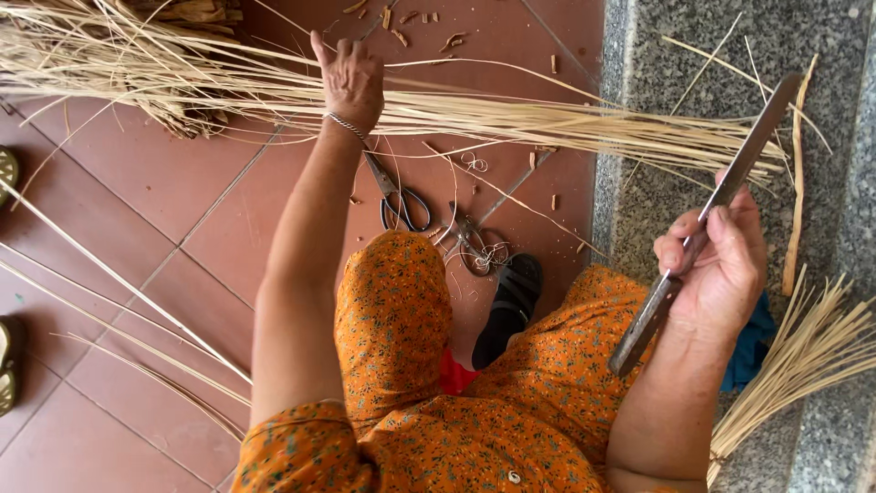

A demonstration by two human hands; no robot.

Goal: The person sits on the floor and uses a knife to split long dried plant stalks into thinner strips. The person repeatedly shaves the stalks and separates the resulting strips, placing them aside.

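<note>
Long bundle of pale strips [511, 119] lying across the red tile floor [137, 183], its right end over the grey stone step [657, 55], its left end running into a loose heap [109, 64] at the top-left corner of the floor. The left hand [351, 78] reaches out at the middle of the bundle, fingers on or in the strips; whether it clasps them cannot be told. The right hand [721, 260] is clenched on the handle of a long knife [703, 215], blade raised toward the bundle's right end and apart from it. Many strips are already split thin and gathered, and a second sheaf [803, 356] lies on the step at the lower right; short offcuts [429, 27] litter the top edge of the floor. How much raw material remains in the heap cannot be judged. Just below the bundle lie scissors [397, 196] and pliers [470, 242] with a wire coil, near a black sandal [511, 306]. Orange patterned clothing [438, 429] fills the foreground.
</note>
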